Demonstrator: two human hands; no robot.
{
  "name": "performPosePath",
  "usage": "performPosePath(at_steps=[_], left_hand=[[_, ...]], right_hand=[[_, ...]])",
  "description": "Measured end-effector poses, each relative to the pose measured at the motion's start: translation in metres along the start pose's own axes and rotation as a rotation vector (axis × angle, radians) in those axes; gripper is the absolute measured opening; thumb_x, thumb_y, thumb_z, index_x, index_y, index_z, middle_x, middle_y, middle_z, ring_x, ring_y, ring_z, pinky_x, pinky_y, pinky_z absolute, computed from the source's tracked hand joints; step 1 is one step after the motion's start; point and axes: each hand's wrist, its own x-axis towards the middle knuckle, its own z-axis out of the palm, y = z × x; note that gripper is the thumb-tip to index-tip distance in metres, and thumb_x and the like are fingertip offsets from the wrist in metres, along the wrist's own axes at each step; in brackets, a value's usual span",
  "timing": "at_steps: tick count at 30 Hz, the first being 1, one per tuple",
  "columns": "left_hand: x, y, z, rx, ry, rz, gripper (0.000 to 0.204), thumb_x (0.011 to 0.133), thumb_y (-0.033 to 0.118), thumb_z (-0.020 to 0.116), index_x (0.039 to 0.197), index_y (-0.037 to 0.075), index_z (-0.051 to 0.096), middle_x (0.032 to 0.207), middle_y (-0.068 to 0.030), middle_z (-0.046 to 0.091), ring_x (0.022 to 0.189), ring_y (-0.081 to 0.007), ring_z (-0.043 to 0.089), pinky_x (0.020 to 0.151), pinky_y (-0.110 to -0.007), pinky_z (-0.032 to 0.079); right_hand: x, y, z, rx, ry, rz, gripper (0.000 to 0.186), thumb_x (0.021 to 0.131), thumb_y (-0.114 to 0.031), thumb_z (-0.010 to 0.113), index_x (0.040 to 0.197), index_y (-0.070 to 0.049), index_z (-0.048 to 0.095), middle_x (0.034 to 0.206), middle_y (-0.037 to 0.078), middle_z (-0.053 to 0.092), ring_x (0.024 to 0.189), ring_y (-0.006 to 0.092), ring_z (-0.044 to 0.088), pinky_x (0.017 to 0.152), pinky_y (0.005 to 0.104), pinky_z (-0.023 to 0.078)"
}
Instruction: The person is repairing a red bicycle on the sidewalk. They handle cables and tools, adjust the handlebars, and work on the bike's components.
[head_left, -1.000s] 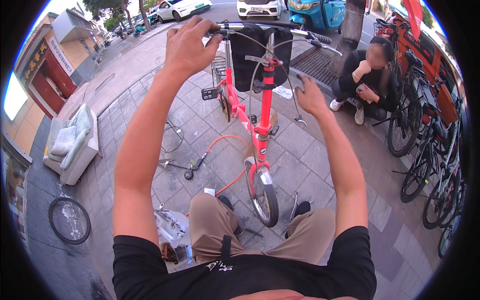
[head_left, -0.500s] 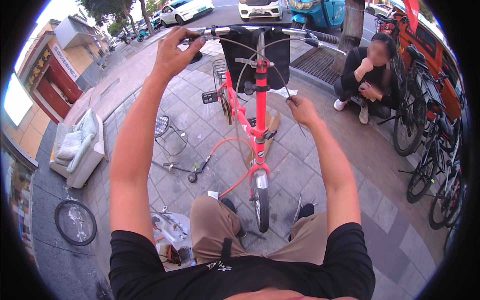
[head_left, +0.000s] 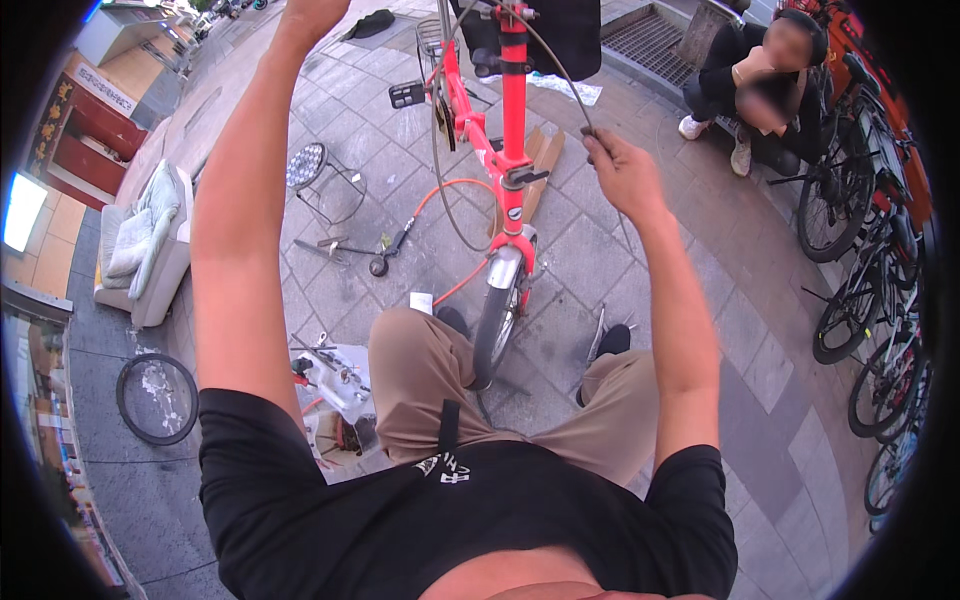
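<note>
A red folding bicycle (head_left: 512, 110) stands before me, its front wheel (head_left: 492, 335) turned between my feet. My right hand (head_left: 628, 172) is closed in a pinch on a thin grey brake cable (head_left: 566, 78), which arcs over from the handlebar stem; its loose end hangs below my hand. My left hand (head_left: 315, 14) is raised at the top edge, where the frame cuts off its fingers and the handlebar grip. A black front bag (head_left: 570, 38) hangs behind the stem.
To my left are a stool (head_left: 307, 165), a floor pump (head_left: 378, 265) with an orange hose, tools on a plastic sheet (head_left: 345, 385), a loose tyre (head_left: 157, 398) and a sofa (head_left: 150, 245). A person (head_left: 760, 90) crouches at the right beside parked bicycles (head_left: 850, 300).
The view has tipped down, so the handlebar and my left fingers have left the frame. The front wheel has swung left. My right hand still pinches the cable.
</note>
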Motion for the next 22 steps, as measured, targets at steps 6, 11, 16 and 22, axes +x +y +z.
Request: performPosePath(at_steps=[6,11,16,22], left_hand=[[-0.005,0.014,-0.006,0.143,0.051,-0.046,0.031,0.099,0.024,0.071,0.119,0.0,0.072,0.115,-0.017,0.076,0.11,-0.0273,0.072,0.101,-0.038,0.053],[-0.097,0.089,0.027,-0.046,0.318,-0.062,0.05,0.095,0.025,0.076,0.14,0.008,0.064,0.133,-0.0208,0.07,0.128,-0.0327,0.065,0.112,-0.046,0.048],[-0.301,0.198,0.085,-0.214,-0.039,-0.261,0.034,0.089,0.029,0.084,0.109,0.005,0.069,0.092,-0.0071,0.074,0.079,-0.0181,0.068,0.077,-0.032,0.055],[-0.456,0.198,0.159,0.19,-0.723,-0.743,0.065,0.088,0.043,0.084,0.135,0.011,0.054,0.125,-0.0154,0.069,0.111,-0.03,0.069,0.093,-0.044,0.054]], right_hand=[[-0.007,-0.008,0.037,0.134,-0.125,0.09,0.039,0.102,-0.039,0.064,0.125,-0.009,0.074,0.105,0.019,0.077,0.102,0.0374,0.074,0.087,0.0415,0.056],[-0.01,0.009,0.055,0.184,-0.089,-0.012,0.043,0.103,-0.042,0.062,0.123,-0.006,0.074,0.096,0.018,0.077,0.093,0.0352,0.074,0.083,0.0402,0.056],[-0.008,0.008,0.061,0.248,-0.19,-0.006,0.045,0.103,-0.042,0.061,0.123,-0.003,0.073,0.094,0.02,0.076,0.09,0.0322,0.074,0.081,0.0392,0.055],[-0.012,0.003,0.066,0.428,-0.189,0.012,0.037,0.106,-0.031,0.061,0.098,0.003,0.073,0.074,0.004,0.068,0.069,0.0109,0.061,0.064,0.0328,0.05]])
